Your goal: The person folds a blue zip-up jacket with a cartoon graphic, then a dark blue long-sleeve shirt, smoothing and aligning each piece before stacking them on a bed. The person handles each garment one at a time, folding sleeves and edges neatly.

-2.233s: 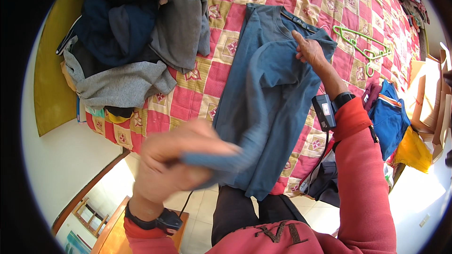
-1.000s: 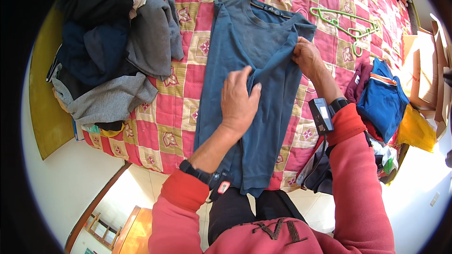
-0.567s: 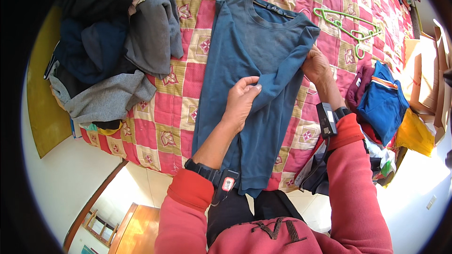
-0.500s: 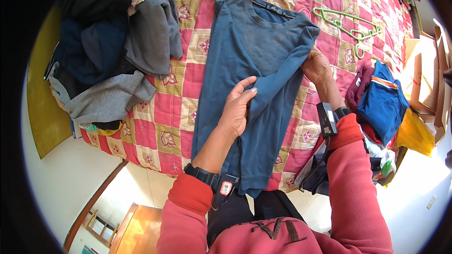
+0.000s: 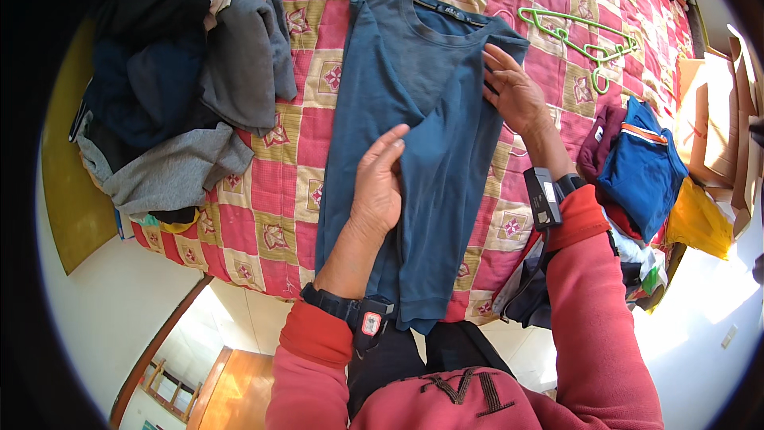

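A blue-grey long-sleeved sweatshirt point(image 5: 430, 167) lies spread on the bed, its neckline at the far end and its sleeves folded inward down the front. My right hand point(image 5: 517, 95) rests at its right shoulder edge, fingers spread and stretched out. Over the middle of the garment is my left hand point(image 5: 378, 187), its fingers extended beside the folded sleeve with nothing gripped. Beyond my right hand a green clothes hanger point(image 5: 593, 48) lies on the bedspread.
A checked pink and beige bedspread point(image 5: 274, 235) covers the bed. Piled dark and grey clothes point(image 5: 247, 64) lie on the left. Folded blue clothing point(image 5: 641, 171) stacks on the right, near a yellow cloth point(image 5: 700, 219) and a cardboard box point(image 5: 708, 119).
My right hand has let go of the shoulder edge and spread its fingers over it. The raised sleeve fold now lies flatter. My left hand has drawn slightly left, off the fabric fold.
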Available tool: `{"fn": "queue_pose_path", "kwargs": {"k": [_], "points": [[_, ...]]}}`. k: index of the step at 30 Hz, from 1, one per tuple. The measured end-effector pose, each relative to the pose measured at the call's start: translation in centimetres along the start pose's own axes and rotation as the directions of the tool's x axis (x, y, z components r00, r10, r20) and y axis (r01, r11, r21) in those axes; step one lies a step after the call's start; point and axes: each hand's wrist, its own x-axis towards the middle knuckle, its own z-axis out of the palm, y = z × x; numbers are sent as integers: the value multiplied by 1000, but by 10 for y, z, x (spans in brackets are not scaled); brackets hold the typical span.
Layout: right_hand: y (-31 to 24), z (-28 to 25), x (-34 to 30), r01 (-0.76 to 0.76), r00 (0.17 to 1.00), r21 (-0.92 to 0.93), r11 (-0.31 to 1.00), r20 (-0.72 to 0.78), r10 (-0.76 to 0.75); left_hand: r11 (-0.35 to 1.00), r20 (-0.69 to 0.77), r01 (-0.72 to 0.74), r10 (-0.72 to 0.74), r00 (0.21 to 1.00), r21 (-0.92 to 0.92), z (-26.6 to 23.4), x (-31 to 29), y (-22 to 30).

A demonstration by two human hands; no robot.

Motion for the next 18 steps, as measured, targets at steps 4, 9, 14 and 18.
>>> {"fn": "queue_pose_path", "kwargs": {"k": [4,9,14,18], "points": [[-1,7,-4,67,997,-186,980,-36,-75,998,-271,-52,61,961,41,-1,13,14],[9,-1,-10,177,932,-465,868,-204,-300,605,-42,-273,454,890,748,11,26,14],[19,1,-10,258,931,-500,827,-100,-351,-215,371,-307,399,839,927,23,35,13],[20,12,11,147,928,-719,679,-137,-346,-478,509,-341,281,813,809,23,40,17]]}}
